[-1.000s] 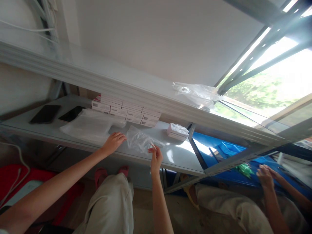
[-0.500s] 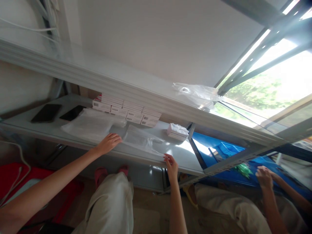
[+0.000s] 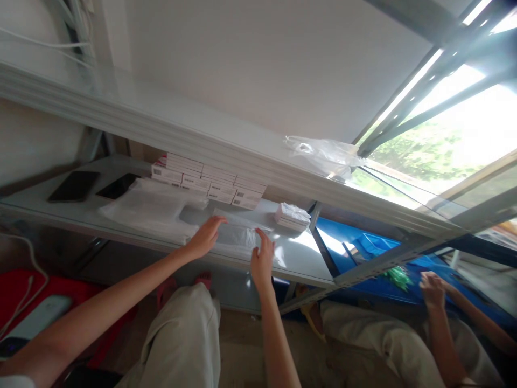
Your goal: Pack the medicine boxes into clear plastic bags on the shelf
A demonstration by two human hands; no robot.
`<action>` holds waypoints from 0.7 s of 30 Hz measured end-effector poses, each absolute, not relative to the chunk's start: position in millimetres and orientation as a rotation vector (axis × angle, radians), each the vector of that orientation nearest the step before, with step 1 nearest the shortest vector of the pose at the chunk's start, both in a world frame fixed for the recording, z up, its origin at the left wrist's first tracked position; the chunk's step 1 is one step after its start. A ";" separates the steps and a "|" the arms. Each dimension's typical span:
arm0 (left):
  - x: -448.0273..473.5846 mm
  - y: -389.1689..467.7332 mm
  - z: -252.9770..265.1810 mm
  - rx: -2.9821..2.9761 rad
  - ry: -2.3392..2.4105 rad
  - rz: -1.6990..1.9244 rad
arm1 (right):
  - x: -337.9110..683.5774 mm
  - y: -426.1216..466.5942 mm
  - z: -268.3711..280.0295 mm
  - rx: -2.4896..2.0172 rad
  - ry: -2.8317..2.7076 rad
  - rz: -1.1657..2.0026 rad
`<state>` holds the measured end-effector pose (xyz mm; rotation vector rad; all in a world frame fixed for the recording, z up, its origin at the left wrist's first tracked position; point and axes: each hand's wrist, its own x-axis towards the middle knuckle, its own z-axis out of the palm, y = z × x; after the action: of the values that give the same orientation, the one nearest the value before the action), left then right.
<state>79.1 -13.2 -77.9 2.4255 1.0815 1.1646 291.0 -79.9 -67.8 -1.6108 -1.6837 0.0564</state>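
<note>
A clear plastic bag [image 3: 237, 237] lies on the shelf between my two hands, its right part bunched or folded. My left hand [image 3: 207, 238] is closed at the bag's left end, fingertips pinching its upper edge. At the right end, my right hand [image 3: 263, 261] touches the bag with its fingertips; thumb and forefinger stand apart. To the left is a pile of clear plastic bags [image 3: 149, 207]. Behind them stand stacked white boxes [image 3: 196, 182] with printed labels. A smaller stack of white boxes [image 3: 291, 216] with crumpled plastic on top sits right of my right hand.
Two dark phones [image 3: 75, 186] lie at the shelf's left end. An upper shelf [image 3: 194, 129] overhangs the work, with a crumpled plastic bag [image 3: 323, 153] on it. Another person's hands [image 3: 433, 288] are at the right, near a blue bin [image 3: 375, 245]. A red stool [image 3: 24, 285] stands lower left.
Both hands have come closer together: the left moved right and up, the right moved left and up from the bag's far corner. The bag's right part is drawn in.
</note>
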 end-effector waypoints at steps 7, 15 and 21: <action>120.3 27.8 -140.8 2.375 1.435 0.862 | 229.2 -41.8 -106.4 -1.821 -1.939 0.240; 113.6 25.2 -160.4 2.539 1.605 0.675 | 299.4 -72.7 -133.6 -2.176 -1.792 -0.020; 117.4 22.5 -158.7 2.567 1.628 0.691 | 330.8 -88.1 -129.1 -2.342 -1.624 -0.130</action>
<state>117.4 22.5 -158.7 2.5668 1.6276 0.6905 330.8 -88.1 -129.1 -2.3418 -1.6239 -0.1300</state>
